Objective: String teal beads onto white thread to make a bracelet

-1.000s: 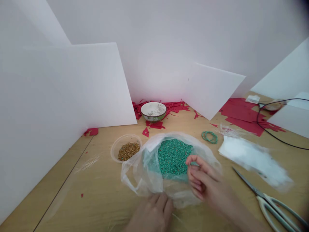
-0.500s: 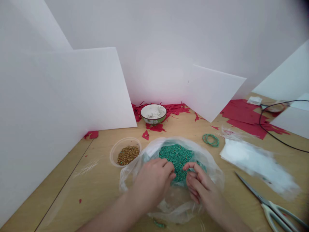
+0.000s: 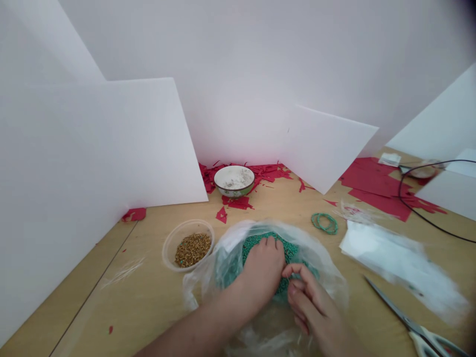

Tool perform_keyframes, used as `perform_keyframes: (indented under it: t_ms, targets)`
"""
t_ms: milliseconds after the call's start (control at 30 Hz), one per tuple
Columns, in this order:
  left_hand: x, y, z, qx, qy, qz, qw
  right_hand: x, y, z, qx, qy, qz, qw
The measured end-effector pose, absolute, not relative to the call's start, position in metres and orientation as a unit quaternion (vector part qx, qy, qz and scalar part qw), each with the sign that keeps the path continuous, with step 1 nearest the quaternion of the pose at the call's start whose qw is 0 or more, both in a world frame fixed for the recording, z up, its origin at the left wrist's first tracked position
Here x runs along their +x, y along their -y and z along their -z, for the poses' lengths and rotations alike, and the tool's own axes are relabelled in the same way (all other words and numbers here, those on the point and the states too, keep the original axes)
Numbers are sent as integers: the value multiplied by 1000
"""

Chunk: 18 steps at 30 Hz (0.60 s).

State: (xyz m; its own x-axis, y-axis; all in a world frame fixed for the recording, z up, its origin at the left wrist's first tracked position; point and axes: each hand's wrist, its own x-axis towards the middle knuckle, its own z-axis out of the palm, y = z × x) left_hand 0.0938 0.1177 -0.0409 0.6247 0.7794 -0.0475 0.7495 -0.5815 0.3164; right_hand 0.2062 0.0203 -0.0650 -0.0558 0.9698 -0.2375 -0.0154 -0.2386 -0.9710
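A clear plastic bag (image 3: 316,248) lies rolled open in front of me, filled with small green beads (image 3: 260,239). My left hand (image 3: 265,263) is over the beads, back upward and fingers curled down. Its fingertips are hidden, so what they pinch does not show. Close by on the right, at the bag's near side, my right hand (image 3: 308,297) is closed, thumb and index finger pinched on a thin thread that barely shows. Left of the bag, a clear round tub (image 3: 169,248) holds gold-brown beads (image 3: 192,249).
Scissors (image 3: 405,317) and clear plastic bags (image 3: 401,267) lie to the right, near green bead loops (image 3: 324,223). A bowl (image 3: 234,181) stands at the back among red paper scraps (image 3: 269,172). Loose clear strands (image 3: 124,272) lie left. White boards (image 3: 156,144) stand around the table.
My left hand has moved right and forward, over the green beads and close to my right hand. The right hand has barely moved. The view has tilted slightly.
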Motion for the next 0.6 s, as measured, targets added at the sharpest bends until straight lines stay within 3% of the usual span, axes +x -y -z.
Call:
perform_keyframes:
  t_ms: [300,600]
  targets:
    - [78,-122,51,812,-461,-135,331,204,-21,67,-535,430,-580,438]
    - [61,-122,39,511,-401,-302,698,205,-24,68,-531,460,-559,440]
